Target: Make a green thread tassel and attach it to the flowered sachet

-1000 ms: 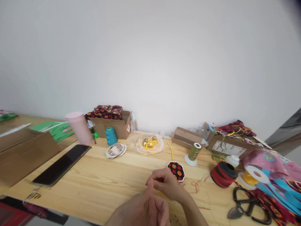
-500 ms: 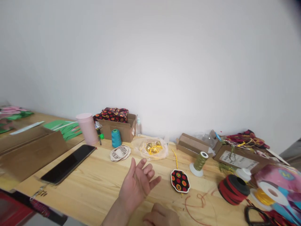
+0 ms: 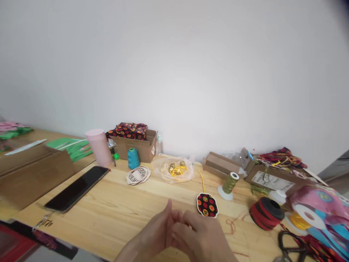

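Note:
My two hands meet over the near middle of the table. My left hand [image 3: 156, 231] is turned palm inward, its thumb stretched up and its fingers loosely curled, partly covered by the other hand. My right hand [image 3: 203, 233] is closed, its fingertips pressed together against the left fingers; what they hold, if anything, is too small to make out. Just beyond the right hand lies a patterned black-and-red fabric pendant [image 3: 207, 205] with a pale scalloped rim and a yellow cord [image 3: 201, 181] at its top. Thin red thread [image 3: 231, 226] lies to the right.
Behind are carved wooden plaques [image 3: 138, 175], a teal thread cone [image 3: 133, 158] and a plastic bag [image 3: 188, 174] of bells and cords. A phone [image 3: 77, 188] lies left. Right stand an olive thread spool [image 3: 230, 183], a red-black ribbon roll [image 3: 265, 214] and black-handled scissors [image 3: 290, 242].
My right hand has come up and forward to meet the left. The left hand has turned inward and curled its fingers. The view has shifted slightly.

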Demonstrator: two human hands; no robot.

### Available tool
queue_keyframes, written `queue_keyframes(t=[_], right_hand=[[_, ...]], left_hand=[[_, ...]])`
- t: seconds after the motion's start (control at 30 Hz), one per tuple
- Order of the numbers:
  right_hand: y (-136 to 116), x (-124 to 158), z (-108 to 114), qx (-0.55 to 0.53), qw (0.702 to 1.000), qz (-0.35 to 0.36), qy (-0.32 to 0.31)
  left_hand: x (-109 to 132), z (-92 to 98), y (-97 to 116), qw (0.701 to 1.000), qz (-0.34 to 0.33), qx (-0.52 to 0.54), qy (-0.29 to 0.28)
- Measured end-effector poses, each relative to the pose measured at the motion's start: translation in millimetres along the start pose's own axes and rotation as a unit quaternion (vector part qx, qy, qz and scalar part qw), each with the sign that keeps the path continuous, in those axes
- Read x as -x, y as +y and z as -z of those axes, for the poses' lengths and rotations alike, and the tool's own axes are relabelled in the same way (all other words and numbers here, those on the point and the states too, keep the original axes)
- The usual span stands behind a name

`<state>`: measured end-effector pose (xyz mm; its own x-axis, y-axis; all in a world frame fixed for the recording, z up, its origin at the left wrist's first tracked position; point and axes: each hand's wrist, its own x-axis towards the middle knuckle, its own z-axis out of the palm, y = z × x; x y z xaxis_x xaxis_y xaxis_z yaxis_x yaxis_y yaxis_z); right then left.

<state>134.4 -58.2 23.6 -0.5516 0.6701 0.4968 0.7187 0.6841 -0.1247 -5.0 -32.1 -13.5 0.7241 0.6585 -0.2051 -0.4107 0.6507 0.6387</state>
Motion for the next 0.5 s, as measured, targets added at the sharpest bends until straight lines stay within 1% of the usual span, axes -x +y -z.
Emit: queue_keyframes(t=[0.1, 0.2, 0.3, 0.4, 0.5], right_hand=[[6, -12, 14, -0.069, 0.997, -0.021, -0.038], [11, -18, 18, -0.135, 0.987, -0.049, -0.069], [17, -22, 15, -0.169, 0.980, -0.057, -0.086], [24, -28, 10, -0.198, 0.973, -0.045, -0.109], [32, -32, 2, -0.239, 0.962, -0.040, -0.126]], left_hand=[[0, -4.4, -11, 0.998, 0.067, 0.001, 0.014], [1, -9.7, -17, 0.996, 0.082, 0.038, 0.024], [3, -15.0, -15, 0.996, 0.089, 0.022, -0.014], [7, -18.3, -13, 0.994, 0.096, -0.004, -0.048], [10, -19.8, -13, 0.994, 0.097, -0.016, -0.048]])
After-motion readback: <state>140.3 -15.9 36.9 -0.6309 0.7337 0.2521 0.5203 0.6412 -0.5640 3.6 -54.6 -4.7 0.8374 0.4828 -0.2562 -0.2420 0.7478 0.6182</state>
